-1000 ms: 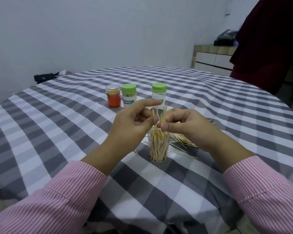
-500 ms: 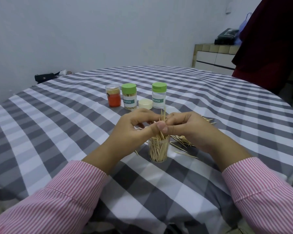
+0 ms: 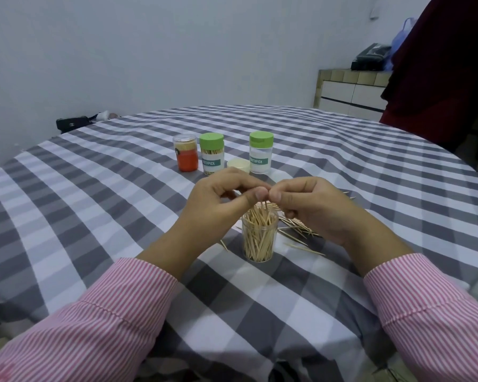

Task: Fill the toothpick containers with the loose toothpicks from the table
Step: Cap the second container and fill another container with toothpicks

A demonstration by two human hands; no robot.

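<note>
A clear open container (image 3: 260,238), nearly full of toothpicks, stands upright in front of me on the checked tablecloth (image 3: 94,205). My left hand (image 3: 221,205) and my right hand (image 3: 312,205) meet just above its mouth, fingertips together, pinching a few toothpicks (image 3: 266,205) whose lower ends reach into the container. Loose toothpicks (image 3: 295,230) lie on the cloth to the right of the container, partly hidden by my right hand. A single toothpick (image 3: 223,245) lies to its left.
Behind my hands stand an orange-labelled clear jar (image 3: 186,153), two green-capped toothpick bottles (image 3: 212,153) (image 3: 260,152) and a pale loose lid (image 3: 238,164). A dark red garment (image 3: 439,64) hangs at the right. A tiled counter (image 3: 351,92) lies beyond the table.
Both hands have come down toward the container. The toothpicks that stuck up above my fingers have slid lower, so only their lower ends show below my fingertips.
</note>
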